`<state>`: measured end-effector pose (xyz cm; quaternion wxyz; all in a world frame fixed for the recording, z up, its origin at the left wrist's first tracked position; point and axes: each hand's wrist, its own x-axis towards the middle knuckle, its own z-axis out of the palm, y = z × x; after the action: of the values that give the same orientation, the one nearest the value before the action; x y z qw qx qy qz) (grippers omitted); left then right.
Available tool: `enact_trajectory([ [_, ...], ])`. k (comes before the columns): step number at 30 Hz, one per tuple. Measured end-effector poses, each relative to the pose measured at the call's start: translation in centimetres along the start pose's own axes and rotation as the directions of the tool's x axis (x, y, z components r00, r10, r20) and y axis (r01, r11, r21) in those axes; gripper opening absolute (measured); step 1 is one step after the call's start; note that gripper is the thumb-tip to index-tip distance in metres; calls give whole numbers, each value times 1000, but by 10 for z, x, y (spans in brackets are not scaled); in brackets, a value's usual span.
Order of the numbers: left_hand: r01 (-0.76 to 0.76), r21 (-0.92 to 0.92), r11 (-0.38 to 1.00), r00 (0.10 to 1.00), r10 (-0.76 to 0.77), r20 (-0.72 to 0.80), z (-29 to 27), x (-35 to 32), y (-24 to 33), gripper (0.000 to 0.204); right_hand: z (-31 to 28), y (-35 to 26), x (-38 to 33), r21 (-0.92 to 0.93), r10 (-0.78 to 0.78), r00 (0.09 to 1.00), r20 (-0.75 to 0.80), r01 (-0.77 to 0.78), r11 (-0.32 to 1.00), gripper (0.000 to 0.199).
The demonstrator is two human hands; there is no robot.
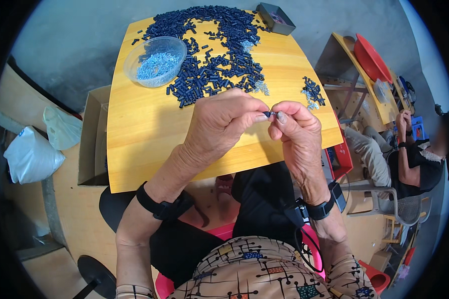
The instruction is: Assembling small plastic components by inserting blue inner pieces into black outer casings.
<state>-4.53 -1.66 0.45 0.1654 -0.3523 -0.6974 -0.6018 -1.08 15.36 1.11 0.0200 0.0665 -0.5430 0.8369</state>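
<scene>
Above the near part of the yellow table, my two hands meet fingertip to fingertip. My left hand pinches a small dark blue tube-shaped piece between thumb and forefinger. The right hand is also pinched, its thumb and finger at the piece's other end. Something small and shiny shows there, too tiny to name. Beyond my hands spreads a big heap of similar dark blue pieces. A clear round plastic tub on the left holds many small shiny pale pieces.
A smaller pile of dark pieces lies near the right edge. A grey tray stands at the far corner. Left of the table are a cardboard box and a white sack. Another person sits at right.
</scene>
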Motion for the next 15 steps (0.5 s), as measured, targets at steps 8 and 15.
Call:
enact_trajectory([
  [8, -19, 66, 998, 1000, 19, -3, -4, -4, 6, 11, 2, 3, -3, 45, 21, 1000, 23, -22, 999, 14],
  [15, -40, 126, 991, 999, 42, -21, -4, -6, 10, 10, 4, 1, -5, -27, -13, 1000, 20, 13, 1000, 16],
])
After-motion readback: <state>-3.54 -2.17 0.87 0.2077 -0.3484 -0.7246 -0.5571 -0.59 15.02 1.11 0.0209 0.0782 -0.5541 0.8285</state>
